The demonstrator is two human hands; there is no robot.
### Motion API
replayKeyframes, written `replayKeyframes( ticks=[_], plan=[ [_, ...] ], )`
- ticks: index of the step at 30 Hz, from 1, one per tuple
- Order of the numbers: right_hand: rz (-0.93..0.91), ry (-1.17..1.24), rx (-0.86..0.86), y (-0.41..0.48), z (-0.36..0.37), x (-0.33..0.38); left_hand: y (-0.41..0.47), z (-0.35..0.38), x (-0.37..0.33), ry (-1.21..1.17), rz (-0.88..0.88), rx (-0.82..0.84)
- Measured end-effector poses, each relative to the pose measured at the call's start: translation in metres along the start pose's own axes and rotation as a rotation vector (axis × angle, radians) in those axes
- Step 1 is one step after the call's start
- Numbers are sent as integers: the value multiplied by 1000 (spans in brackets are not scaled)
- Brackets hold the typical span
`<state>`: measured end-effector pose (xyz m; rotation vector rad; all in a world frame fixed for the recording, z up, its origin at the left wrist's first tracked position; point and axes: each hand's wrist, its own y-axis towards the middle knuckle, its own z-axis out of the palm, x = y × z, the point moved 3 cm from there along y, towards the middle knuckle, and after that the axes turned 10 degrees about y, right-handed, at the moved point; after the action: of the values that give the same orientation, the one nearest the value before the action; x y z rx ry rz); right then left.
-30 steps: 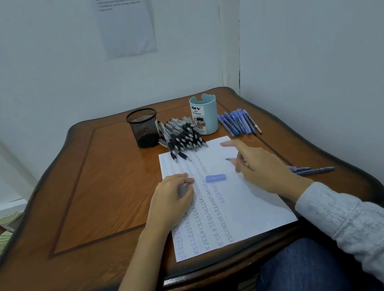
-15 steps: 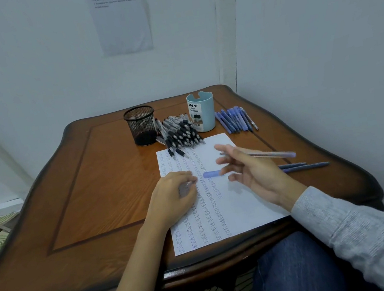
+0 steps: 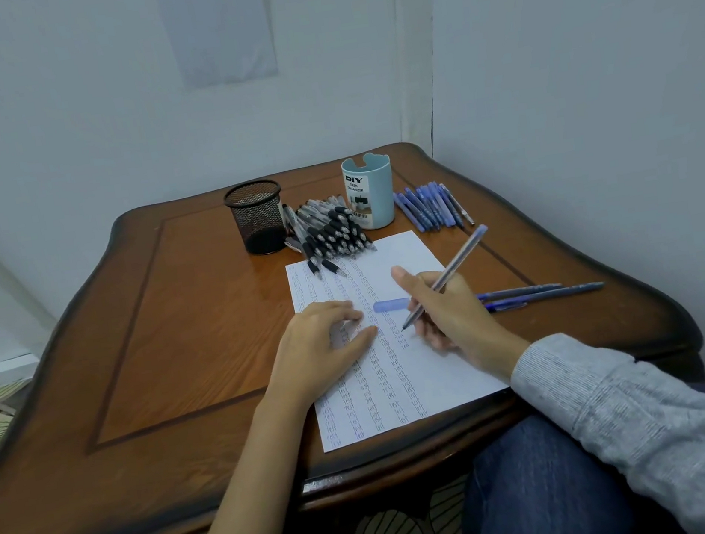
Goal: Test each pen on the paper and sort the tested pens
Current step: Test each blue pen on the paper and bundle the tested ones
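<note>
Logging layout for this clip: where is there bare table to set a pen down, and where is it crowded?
Free: wide tabletop left of the paper, before the mesh cup; a smaller patch between the blue pen row and two loose pens. Crowded: around the black pen pile and organizer cup.

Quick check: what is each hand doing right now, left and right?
Left hand: open, rests on the paper, holding nothing.
Right hand: grips a pen, tip pointing down at the paper.

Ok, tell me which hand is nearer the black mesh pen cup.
Left. The left hand rests on the paper, just toward the person from the black mesh pen cup. The right hand, holding a blue pen, is farther off to the right.
</note>
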<state>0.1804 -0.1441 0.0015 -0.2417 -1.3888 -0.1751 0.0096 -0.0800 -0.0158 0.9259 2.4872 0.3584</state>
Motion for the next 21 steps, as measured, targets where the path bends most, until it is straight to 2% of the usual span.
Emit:
replayKeyframes(
  ticks=[9,13,21],
  plan=[
    [-243,-184,-150,0,-3,-5,0,-3,-5,32,-14,16],
    [-256,-262,-77,1,-1,-9,0,-5,-6,26,-9,9],
    [-247,-254,-24,2,2,-10,-1,-5,-7,4,-16,19]
  ],
)
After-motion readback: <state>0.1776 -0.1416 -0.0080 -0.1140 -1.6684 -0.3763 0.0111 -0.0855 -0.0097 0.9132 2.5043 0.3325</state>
